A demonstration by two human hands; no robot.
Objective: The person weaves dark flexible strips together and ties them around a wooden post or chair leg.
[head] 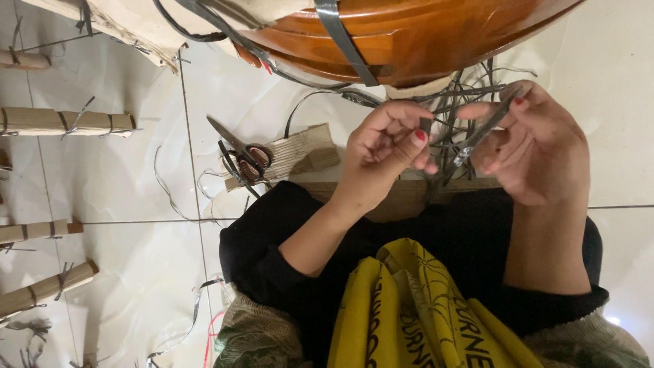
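Partly hidden behind left hand: tangled grey straps.

Two hands show: the left hand and the right hand, both closed on grey plastic straps, which form a tangle too dense to count. One pair of scissors lies on the floor. One polished wooden piece sits at the top, crossed by two grey bands. Five cardboard-wrapped bundles lie along the left edge. One folded cardboard scrap rests beside the scissors. One yellow cloth covers the lap.
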